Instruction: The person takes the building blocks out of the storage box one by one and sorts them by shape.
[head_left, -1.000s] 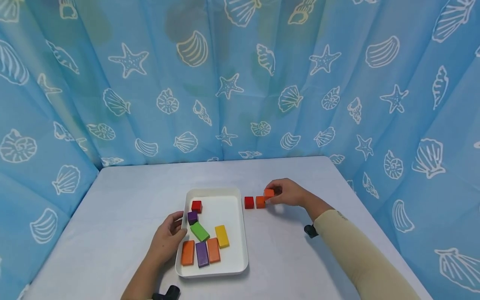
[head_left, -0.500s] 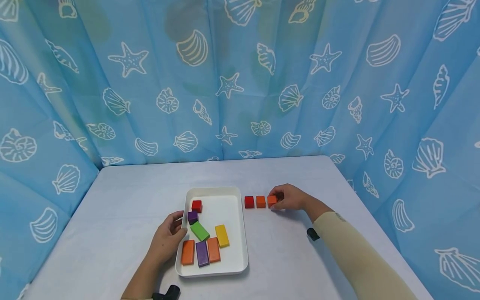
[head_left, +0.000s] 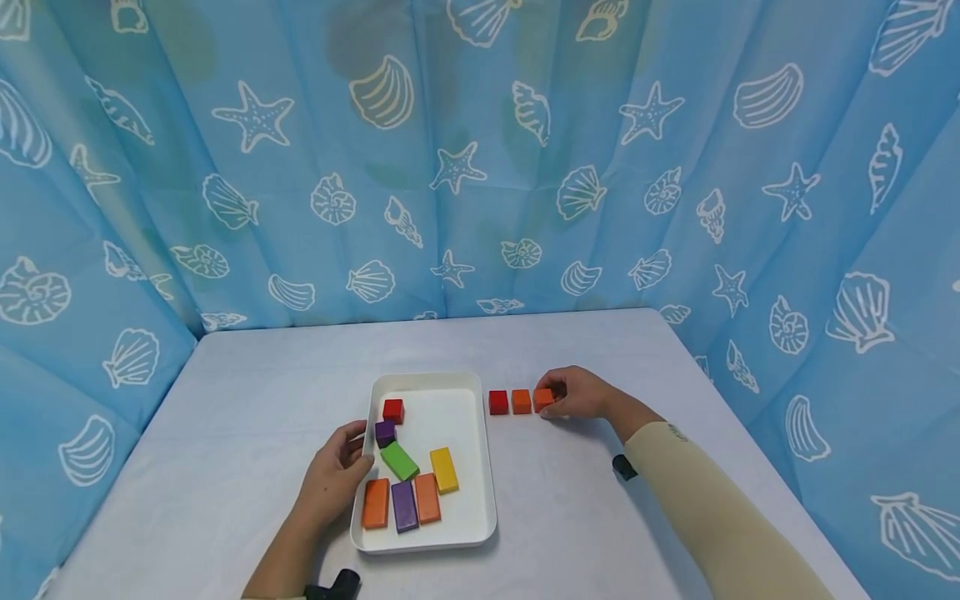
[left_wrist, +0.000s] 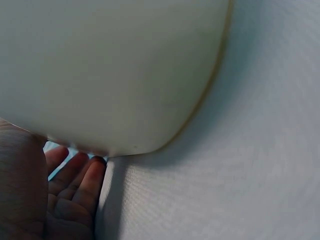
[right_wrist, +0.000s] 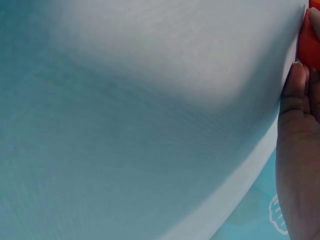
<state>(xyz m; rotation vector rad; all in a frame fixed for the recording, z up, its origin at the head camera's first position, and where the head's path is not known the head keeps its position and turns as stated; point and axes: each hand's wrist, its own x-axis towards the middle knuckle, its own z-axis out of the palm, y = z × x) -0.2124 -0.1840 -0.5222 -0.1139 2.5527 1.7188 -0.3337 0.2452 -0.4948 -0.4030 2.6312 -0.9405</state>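
A white tray [head_left: 467,517] lies on the table, its left side held by my left hand [head_left: 336,475], with the thumb at the rim and the fingers along the outer wall. Part of those fingers [left_wrist: 90,185] shows past the tray in the left wrist view. Right of the tray, my right hand [head_left: 581,393] pinches an orange cube [head_left: 543,400] at the end of a short row. Beside it stand another orange cube [head_left: 521,402] and a red cube [head_left: 498,402], with small gaps between. In the right wrist view the pinched cube is partly cut off.
Inside the tray are a red cube [head_left: 393,411], a purple cube [head_left: 385,432], a green block [head_left: 400,461], a yellow block [head_left: 444,471], a purple block [head_left: 405,507] and two orange blocks. A blue shell-print curtain [head_left: 450,208] hangs behind the white-covered table [head_left: 247,400].
My right hand has lowered the orange cube and shifted it right, from above the other orange cube down to the row's end. The left hand and tray have stayed put.
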